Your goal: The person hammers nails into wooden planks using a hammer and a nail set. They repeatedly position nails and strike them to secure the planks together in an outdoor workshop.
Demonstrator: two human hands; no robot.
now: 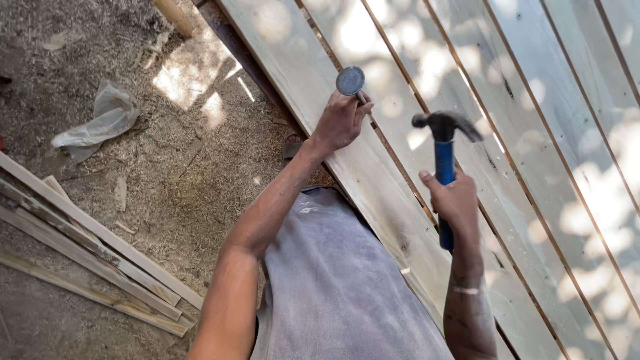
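A crumpled pale plastic bag point(100, 123) lies on the sawdust-covered ground point(180, 173) at the upper left, well apart from both hands; no label can be made out on it. Near the lower left edge, a loose stack of thin wooden strips point(87, 260) lies slanted across the ground.

The left hand point(341, 121) is raised over a pale wooden plank point(300, 73), its arm bent at the elbow and reaching up from the lower middle of the view. Its grip is narrow, the fingers pinched around a nail with a broad round grey head point(351, 81); the head stands just above the knuckles, and the shank is hidden in the fingers.

The right hand point(457, 200) is wrapped around the blue handle of a claw hammer point(445, 143), thumb along the shaft, forearm coming up from the bottom edge. The hammer's dark head sits above the hand, held upright, near the nail but apart from it.

Under both hands a run of long pale planks point(533, 133) slants from upper left to lower right with narrow gaps between them, dappled with sunlight. A grey cloth garment point(333, 280) covers the person's lap between the two arms.
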